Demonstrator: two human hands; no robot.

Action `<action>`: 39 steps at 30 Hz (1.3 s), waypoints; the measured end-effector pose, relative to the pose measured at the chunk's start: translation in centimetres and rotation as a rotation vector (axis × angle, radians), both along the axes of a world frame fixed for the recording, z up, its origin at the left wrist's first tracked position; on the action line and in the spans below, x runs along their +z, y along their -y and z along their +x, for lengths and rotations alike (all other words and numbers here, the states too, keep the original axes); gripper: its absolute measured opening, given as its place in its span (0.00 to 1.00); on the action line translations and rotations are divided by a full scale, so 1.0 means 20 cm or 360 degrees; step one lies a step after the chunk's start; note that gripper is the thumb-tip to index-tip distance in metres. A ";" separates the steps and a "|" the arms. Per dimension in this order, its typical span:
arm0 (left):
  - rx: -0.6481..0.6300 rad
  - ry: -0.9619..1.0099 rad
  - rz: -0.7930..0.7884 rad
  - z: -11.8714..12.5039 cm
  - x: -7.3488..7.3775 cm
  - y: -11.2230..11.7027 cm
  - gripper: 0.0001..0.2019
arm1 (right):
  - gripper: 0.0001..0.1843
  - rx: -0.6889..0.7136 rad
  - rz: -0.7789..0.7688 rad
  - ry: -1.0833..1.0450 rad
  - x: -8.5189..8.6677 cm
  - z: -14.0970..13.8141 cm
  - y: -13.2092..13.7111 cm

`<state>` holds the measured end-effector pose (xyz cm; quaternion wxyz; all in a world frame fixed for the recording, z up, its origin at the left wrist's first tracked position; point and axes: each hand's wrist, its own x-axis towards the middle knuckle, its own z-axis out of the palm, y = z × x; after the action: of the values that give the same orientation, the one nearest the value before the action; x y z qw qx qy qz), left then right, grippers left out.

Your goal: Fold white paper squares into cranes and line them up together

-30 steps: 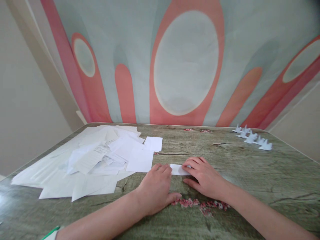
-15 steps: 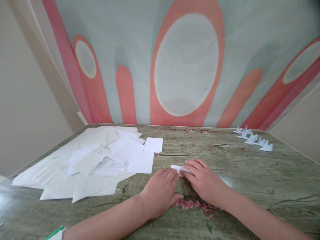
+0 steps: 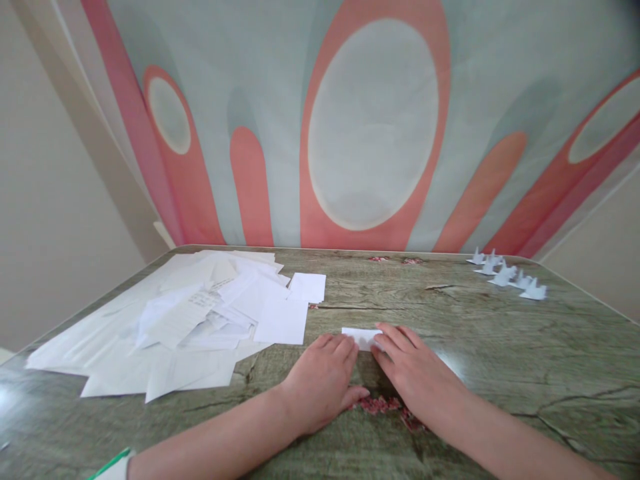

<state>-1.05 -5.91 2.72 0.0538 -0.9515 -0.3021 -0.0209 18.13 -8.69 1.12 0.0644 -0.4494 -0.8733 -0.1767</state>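
Observation:
A small folded strip of white paper [image 3: 364, 339] lies flat on the table between my hands. My left hand [image 3: 323, 377] rests on its left end with the fingertips, the fingers stretched out and the thumb apart on the wood. At the strip's right end, the fingers of my right hand [image 3: 407, 357] touch the paper, slightly spread; its thumb is partly hidden. Both hands look open, lying on the paper rather than gripping it.
A wide heap of white paper sheets [image 3: 125, 327] covers the table's left side. Beside it lie square white sheets [image 3: 307, 288]. Several small folded paper figures [image 3: 503, 273] stand at the back right. A patterned backdrop [image 3: 280, 167] rises behind the wood-grain table [image 3: 500, 353].
My right hand has slid to the right along the folded paper, uncovering more of its middle. My left hand stays on the left end.

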 end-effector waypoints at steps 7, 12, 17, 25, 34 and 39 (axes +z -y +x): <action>0.0003 -0.0007 -0.0008 0.00 0.00 0.00 0.27 | 0.10 -0.0113 -0.0048 0.0041 0.03 0.04 0.02; 0.0011 -0.0013 0.0000 0.00 0.00 0.00 0.28 | 0.09 -0.0112 -0.0077 0.0046 0.04 0.04 0.02; 0.0056 -0.0043 -0.0004 0.00 0.02 0.00 0.26 | 0.08 -0.0130 -0.0101 0.0034 0.05 0.05 0.01; 0.0110 0.0022 -0.0005 -0.01 0.01 0.00 0.24 | 0.10 -0.0078 -0.0325 -0.0252 0.06 0.08 -0.05; 0.0079 0.0070 -0.0046 -0.01 0.00 -0.01 0.22 | 0.14 -0.0216 -0.0452 -0.1122 -0.04 0.07 -0.15; 0.0028 0.0293 -0.0139 -0.03 -0.01 -0.05 0.14 | 0.19 -0.0138 -0.0621 -0.1152 -0.05 0.06 -0.15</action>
<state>-1.60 -4.86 2.43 -0.0155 -0.9444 -0.3146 -0.0946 19.29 -5.74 0.09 0.2735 -0.5226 -0.7917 0.1591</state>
